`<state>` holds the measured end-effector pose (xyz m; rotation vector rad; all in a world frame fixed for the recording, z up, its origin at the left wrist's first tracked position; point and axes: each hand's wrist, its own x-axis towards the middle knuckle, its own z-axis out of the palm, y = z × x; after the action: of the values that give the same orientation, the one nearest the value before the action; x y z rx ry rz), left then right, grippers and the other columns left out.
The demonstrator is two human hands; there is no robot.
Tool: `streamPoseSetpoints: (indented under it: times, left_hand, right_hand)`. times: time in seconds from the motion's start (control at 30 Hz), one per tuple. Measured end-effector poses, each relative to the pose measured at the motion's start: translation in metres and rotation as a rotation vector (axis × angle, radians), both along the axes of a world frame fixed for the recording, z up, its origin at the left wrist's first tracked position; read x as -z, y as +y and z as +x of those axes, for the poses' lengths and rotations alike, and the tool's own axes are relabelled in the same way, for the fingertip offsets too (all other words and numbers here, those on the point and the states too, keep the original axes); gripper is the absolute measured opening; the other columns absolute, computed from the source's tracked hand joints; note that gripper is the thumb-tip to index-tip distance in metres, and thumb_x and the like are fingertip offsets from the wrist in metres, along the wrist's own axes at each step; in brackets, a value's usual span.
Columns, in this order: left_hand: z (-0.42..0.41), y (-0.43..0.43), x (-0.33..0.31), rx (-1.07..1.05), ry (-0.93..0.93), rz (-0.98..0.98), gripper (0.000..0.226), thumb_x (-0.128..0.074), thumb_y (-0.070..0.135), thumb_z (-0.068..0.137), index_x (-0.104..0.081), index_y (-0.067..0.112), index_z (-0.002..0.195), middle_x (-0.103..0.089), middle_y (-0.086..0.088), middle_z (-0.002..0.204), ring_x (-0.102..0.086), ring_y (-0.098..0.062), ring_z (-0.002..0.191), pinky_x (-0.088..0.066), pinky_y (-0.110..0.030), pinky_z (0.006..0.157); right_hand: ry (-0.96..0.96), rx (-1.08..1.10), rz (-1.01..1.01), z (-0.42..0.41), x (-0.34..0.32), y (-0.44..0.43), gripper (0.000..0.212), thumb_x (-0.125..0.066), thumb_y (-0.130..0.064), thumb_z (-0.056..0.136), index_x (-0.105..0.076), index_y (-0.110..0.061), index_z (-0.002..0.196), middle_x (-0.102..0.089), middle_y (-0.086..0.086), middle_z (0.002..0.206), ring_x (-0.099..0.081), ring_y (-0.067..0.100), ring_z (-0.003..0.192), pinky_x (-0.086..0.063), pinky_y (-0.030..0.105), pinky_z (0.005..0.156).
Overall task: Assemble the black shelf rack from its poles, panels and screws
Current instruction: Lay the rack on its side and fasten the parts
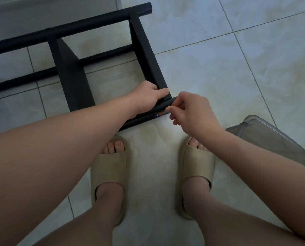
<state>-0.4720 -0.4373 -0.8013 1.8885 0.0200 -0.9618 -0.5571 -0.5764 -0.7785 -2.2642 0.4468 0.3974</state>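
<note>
Two grips clamp one pole (pixel 164 105): left grip (pixel 148 98) wraps it, right grip (pixel 192 110) pinches its end.

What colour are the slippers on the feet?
The slippers are beige; the head view shows them best.

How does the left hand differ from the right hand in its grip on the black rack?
The left hand wraps round the near pole at the corner of the panel; the right hand only pinches at that pole's end with its fingers. The left hand lies over the rack; the right hand is beside it, over the floor. Both work at the same corner.
</note>
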Motion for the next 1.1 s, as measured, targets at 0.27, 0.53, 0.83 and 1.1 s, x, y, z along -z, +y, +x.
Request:
streamPoseSetpoints:
  times: [0.27, 0.53, 0.83, 1.1]
  left_hand:
    - [0.0, 0.0, 0.002, -0.002, -0.007, 0.003, 0.046, -0.059, 0.034, 0.098, -0.07, -0.01, 0.096, -0.073, -0.025, 0.083, -0.066, -0.029, 0.068, -0.055, -0.051, 0.087]
    - [0.002, -0.003, 0.008, 0.019, -0.073, 0.09, 0.039, -0.058, 0.041, 0.098, -0.07, 0.004, 0.091, -0.054, -0.011, 0.079, -0.048, -0.02, 0.071, -0.037, -0.033, 0.07]
    - [0.005, 0.0, 0.011, 0.078, -0.151, 0.133, 0.051, -0.054, 0.04, 0.101, -0.066, -0.008, 0.109, -0.058, -0.011, 0.088, -0.051, -0.021, 0.079, -0.049, -0.05, 0.087]
    - [0.002, 0.002, 0.014, 0.075, -0.15, 0.103, 0.043, -0.055, 0.039, 0.101, -0.067, -0.002, 0.095, -0.048, -0.009, 0.08, -0.041, -0.02, 0.071, -0.033, -0.034, 0.068]
  right_hand:
    - [0.07, 0.15, 0.184, 0.001, 0.0, 0.001, 0.02, -0.068, -0.018, 0.095, -0.06, -0.009, 0.079, -0.072, 0.004, 0.064, -0.071, 0.019, 0.056, -0.059, 0.034, 0.058]
    - [0.081, 0.206, 0.266, -0.003, 0.003, 0.003, 0.023, -0.068, -0.019, 0.096, -0.058, -0.01, 0.077, -0.072, 0.002, 0.063, -0.068, 0.015, 0.052, -0.059, 0.034, 0.057]
    - [-0.071, -0.087, -0.111, -0.002, 0.002, 0.001, 0.023, -0.062, -0.029, 0.097, -0.058, -0.012, 0.081, -0.068, 0.003, 0.07, -0.062, 0.025, 0.069, -0.053, 0.042, 0.068]
    - [-0.042, -0.069, -0.087, -0.005, 0.007, 0.002, 0.027, -0.061, -0.031, 0.098, -0.057, -0.014, 0.078, -0.067, 0.001, 0.063, -0.061, 0.022, 0.064, -0.051, 0.036, 0.062]
